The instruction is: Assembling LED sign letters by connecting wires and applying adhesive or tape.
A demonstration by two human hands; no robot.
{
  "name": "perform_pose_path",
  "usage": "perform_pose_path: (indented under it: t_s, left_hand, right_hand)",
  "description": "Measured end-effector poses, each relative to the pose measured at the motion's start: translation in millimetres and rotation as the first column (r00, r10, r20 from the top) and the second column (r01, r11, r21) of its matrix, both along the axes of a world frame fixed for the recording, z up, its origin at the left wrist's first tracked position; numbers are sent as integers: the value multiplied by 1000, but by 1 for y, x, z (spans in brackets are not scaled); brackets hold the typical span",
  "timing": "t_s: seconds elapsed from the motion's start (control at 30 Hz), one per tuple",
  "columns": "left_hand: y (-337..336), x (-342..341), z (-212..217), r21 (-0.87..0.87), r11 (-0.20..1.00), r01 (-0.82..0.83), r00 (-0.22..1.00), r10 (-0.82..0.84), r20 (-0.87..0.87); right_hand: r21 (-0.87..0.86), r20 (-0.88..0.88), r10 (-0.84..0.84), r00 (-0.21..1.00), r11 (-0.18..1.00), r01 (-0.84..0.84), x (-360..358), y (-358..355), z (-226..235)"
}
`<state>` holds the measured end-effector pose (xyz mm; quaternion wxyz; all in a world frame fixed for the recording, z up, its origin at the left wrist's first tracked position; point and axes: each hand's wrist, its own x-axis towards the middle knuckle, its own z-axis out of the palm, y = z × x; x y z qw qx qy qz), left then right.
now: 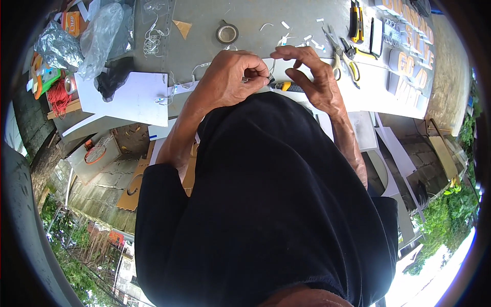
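Observation:
My left hand (pixel 232 75) is closed, thumb and forefinger pinched on what looks like a thin pale wire (pixel 272 66); its end by the fingertips is too small to tell. My right hand (pixel 314 77) hovers just to the right with fingers curved and apart, nothing visible between them. A string of small white light modules on wire (pixel 203 65) runs from the left, behind my left wrist. Below the gap between my hands, a yellow and black tool (pixel 286 87) lies partly hidden by my dark shirt.
Beyond my hands lie a tape roll (pixel 226 34), scissors (pixel 335 53), yellow-handled pliers (pixel 352 64) and a utility knife (pixel 356 23). Block letters (pixel 411 56) stand at the right. Plastic bags (pixel 102 38), a white sheet (pixel 130 97) and red cord (pixel 60 95) are left.

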<state>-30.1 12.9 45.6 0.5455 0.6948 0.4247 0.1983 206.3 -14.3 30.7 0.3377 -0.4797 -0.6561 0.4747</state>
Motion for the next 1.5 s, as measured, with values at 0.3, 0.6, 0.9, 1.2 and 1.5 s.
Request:
perform_pose_path:
  t_s: [0.3, 0.6, 0.9, 1.2, 1.5]
  left_hand:
    - [4, -6, 7, 54, 997, 60, 997, -57, -54]
    - [4, -3, 2, 0, 1000, 0, 998, 0, -69]
    - [6, -5, 4, -40, 999, -15, 999, 13, -42]
    - [5, -7, -2, 18, 1000, -9, 999, 8, 46]
    - [-7, 3, -1, 288, 950, -117, 991, 93, 96]
  right_hand:
    - [38, 55, 305, 951, 951, -308, -8, 22, -5]
    - [92, 43, 311, 950, 945, -313, -6, 27, 0]
    - [-12, 29, 339, 940, 941, -339, -3, 28, 1]
    - [-99, -60, 281, 958, 953, -286, 0, 24, 12]
    - [-165, -30, 261, 965, 951, -263, 2, 20, 24]
